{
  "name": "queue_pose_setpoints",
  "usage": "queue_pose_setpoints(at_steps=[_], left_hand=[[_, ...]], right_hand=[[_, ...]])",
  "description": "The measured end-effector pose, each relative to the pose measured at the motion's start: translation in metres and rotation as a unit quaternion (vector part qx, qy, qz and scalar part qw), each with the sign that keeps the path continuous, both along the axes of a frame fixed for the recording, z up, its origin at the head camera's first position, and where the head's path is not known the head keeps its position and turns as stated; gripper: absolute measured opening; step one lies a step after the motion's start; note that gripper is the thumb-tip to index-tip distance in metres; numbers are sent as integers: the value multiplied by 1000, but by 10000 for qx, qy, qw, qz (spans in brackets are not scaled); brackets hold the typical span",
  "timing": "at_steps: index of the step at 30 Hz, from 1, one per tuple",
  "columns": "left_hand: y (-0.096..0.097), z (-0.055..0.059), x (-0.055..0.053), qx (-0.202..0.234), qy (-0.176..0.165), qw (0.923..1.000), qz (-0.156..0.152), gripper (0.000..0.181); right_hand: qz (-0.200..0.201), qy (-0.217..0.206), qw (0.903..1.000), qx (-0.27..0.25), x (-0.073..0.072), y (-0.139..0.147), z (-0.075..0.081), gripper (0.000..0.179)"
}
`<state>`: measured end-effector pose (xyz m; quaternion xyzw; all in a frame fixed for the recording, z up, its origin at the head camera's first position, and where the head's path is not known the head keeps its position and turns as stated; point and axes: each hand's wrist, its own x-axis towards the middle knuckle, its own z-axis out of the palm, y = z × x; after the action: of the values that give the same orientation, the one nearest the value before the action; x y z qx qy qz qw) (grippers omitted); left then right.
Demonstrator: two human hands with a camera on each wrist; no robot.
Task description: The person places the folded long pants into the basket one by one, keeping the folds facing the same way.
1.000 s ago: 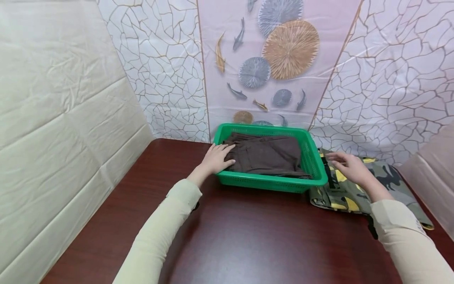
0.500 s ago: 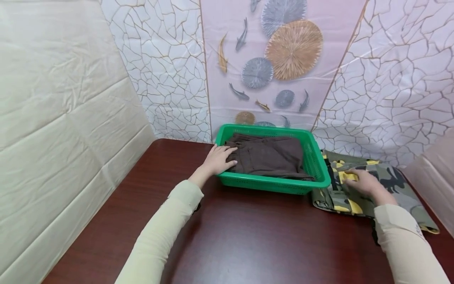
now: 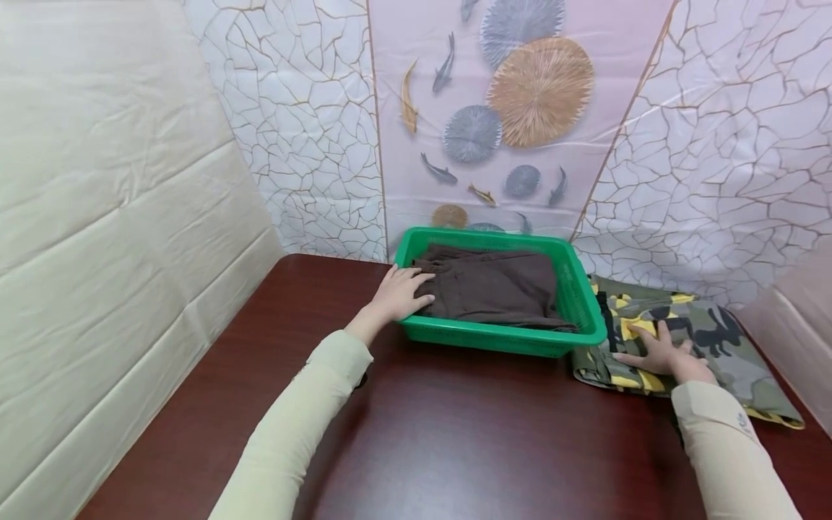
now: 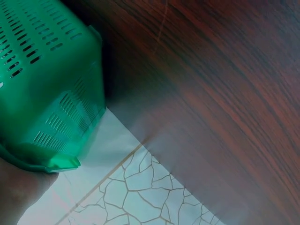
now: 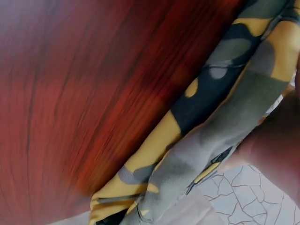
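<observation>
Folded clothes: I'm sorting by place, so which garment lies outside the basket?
The yellow-patched camouflage garment, beneath the right hand; the plain brown garment lies inside the green basket.

Wrist views crop the perforated green basket (image 4: 51, 84) at ten o'clock, the blurred right hand (image 5: 274, 147) between three and four.

A dark reddish-brown wood-grain table (image 3: 455, 412) reached back to a wall hung with glossy printed sheeting (image 3: 734, 144). Its pale pink central panel (image 3: 490, 170) bore grey and gold fish (image 3: 445, 63) and round, radiating discs (image 3: 541, 92), between crackle-patterned white panels (image 3: 312, 108). Creased cream sheeting (image 3: 130, 180) covered the left side; pale sheeting (image 3: 807, 318) edged the right. A soft reflection (image 3: 435, 462) whitened the tabletop.
</observation>
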<state>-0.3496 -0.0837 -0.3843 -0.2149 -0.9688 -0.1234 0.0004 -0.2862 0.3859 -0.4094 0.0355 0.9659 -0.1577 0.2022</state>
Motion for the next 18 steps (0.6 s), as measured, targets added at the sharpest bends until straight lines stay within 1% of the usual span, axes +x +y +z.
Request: queue_pose_setpoints(at_steps=[3,8,12,13,15,18], left_hand=[[-3,0,1,-103,0,9999,72,52],[-3,1,0,44,-22,10000,-26,51],[-1,2,-3,78,-8,10000,12,50],[-1,2,-3,79,0,10000,26,50],[0,4,-4,58,35,10000,27,50],[1,5,-4,71,73,9999,13,50]], right_hand=[[71,-135,9999,49,-1,-4,0,105],[194,-202,9993,260,3,-3,2,102],[579,-72,9977,338,5,0,3,99],[662,-33,9973,326,5,2,1,103],[823,-2,9959,371,6,3,2,105],[884,-98,9952,397,12,1,4,106]])
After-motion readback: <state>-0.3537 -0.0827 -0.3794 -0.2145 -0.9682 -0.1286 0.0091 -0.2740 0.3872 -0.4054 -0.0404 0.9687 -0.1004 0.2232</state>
